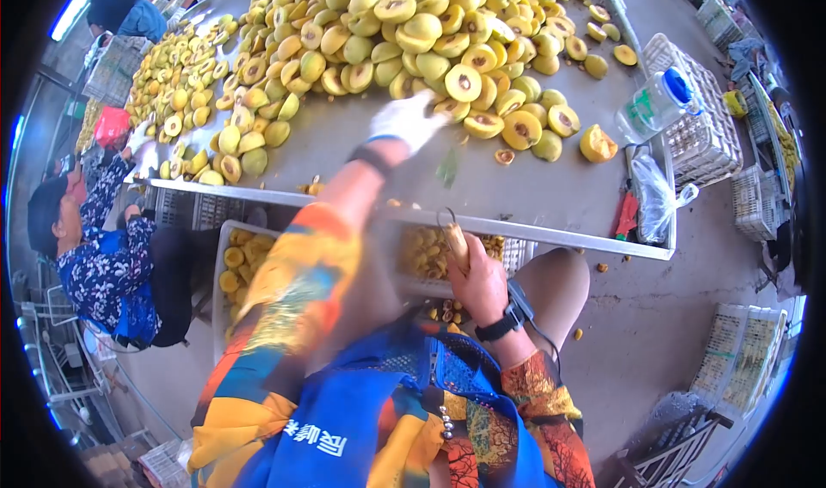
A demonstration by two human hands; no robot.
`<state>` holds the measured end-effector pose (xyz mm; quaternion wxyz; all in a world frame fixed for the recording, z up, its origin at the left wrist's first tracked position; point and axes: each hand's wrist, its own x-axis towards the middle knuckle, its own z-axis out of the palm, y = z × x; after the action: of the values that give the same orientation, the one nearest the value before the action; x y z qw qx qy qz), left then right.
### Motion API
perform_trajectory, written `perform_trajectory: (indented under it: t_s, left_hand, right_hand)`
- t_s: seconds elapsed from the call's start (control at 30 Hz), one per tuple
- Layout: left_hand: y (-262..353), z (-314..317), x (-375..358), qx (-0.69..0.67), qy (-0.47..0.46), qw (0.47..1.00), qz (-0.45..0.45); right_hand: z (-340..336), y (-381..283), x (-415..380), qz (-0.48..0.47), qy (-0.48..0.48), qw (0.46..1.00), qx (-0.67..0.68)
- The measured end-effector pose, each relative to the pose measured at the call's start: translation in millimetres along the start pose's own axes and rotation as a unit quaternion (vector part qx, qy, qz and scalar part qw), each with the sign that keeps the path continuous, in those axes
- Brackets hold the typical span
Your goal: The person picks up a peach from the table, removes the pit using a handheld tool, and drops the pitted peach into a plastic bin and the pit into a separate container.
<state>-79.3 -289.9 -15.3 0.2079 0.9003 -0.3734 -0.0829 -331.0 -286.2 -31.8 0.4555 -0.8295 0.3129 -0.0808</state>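
Observation:
My left hand (406,125), in a white glove, reaches over the metal table with its fingers stretched toward a halved peach (451,109) at the edge of the pile. Whether the fingertips touch the fruit is hard to make out, as the hand is slightly blurred. Near the table's front edge, my right hand (482,280) is bare and wrapped round the wooden handle of a pitting tool (456,245). A thin curved metal loop tops the handle. Many halved yellow peaches (361,36), some with brown pits showing, are heaped in front of me.
Crates of cut fruit (245,264) stand below the metal table (361,165). At right are a plastic jug (656,105), a clear bag (656,200), a red-handled item (626,215) and a white crate (701,135). A co-worker (107,264) sits at left.

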Motion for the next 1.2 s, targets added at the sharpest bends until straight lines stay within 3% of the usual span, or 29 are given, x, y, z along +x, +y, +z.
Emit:
perform_trajectory:
  t_s: [0.07, 0.13, 0.33, 0.37, 0.4, 0.47, 0.53, 0.57, 0.6, 0.67, 0.7, 0.77, 0.8, 0.87, 0.9, 1.03, 1.2]
  left_hand:
    - [21, 33, 27, -0.047, 0.034, 0.998, -0.026]
    - [36, 46, 38, -0.131, 0.087, 0.979, -0.127]
    - [15, 22, 8, -0.294, 0.004, 0.95, -0.107]
    - [21, 3, -15, -0.277, -0.001, 0.96, -0.047]
    - [29, -18, -41, -0.258, -0.006, 0.966, 0.011]
    - [30, -39, -80, -0.22, -0.013, 0.97, 0.106]
    - [24, -38, -111, -0.252, 0.017, 0.951, 0.177]
    - [24, -39, -123, -0.164, 0.024, 0.965, 0.205]
    - [21, -38, -134, -0.237, 0.022, 0.954, 0.18]
    - [15, -37, -150, -0.38, 0.02, 0.916, 0.129]
    - [12, -38, -152, -0.508, -0.023, 0.858, 0.072]
    - [6, -37, -158, -0.726, -0.104, 0.678, -0.047]
    - [2, -34, -159, -0.734, -0.129, 0.658, -0.104]
    - [-5, -27, -158, -0.741, -0.18, 0.612, -0.211]
    - [2, -25, -160, -0.721, -0.11, 0.638, -0.248]
    - [-1, -11, -156, -0.754, 0.022, 0.597, -0.274]
    - [0, -2, -157, -0.752, 0.077, 0.622, -0.203]
  right_hand:
    - [-9, 0, -8, 0.003, 0.052, 0.999, 0.015]
    - [-17, 5, -13, -0.02, 0.08, 0.997, 0.001]
    - [-11, 28, 5, -0.038, 0.196, 0.978, 0.065]
    - [-7, 35, 16, -0.088, 0.2, 0.968, 0.12]
    - [-11, 23, 22, -0.038, 0.156, 0.958, 0.236]
    - [-25, -10, 30, 0.064, 0.059, 0.888, 0.451]
    - [-13, -13, 42, 0.065, 0.015, 0.869, 0.49]
    - [-8, -20, 44, 0.079, -0.001, 0.86, 0.505]
    - [-3, -25, 44, 0.092, -0.017, 0.85, 0.519]
    - [3, -28, 39, 0.037, -0.061, 0.854, 0.515]
    - [2, -33, 36, 0.031, -0.082, 0.86, 0.503]
    - [1, -38, 33, -0.022, -0.094, 0.901, 0.422]
    - [1, -41, 32, -0.05, -0.096, 0.918, 0.382]
    - [17, -30, 39, -0.186, -0.002, 0.964, 0.19]
    - [3, -53, 30, -0.109, 0.017, 0.991, 0.079]
    - [4, -56, 17, -0.036, 0.001, 0.999, -0.035]
    - [26, -42, -3, -0.094, -0.031, 0.993, -0.058]
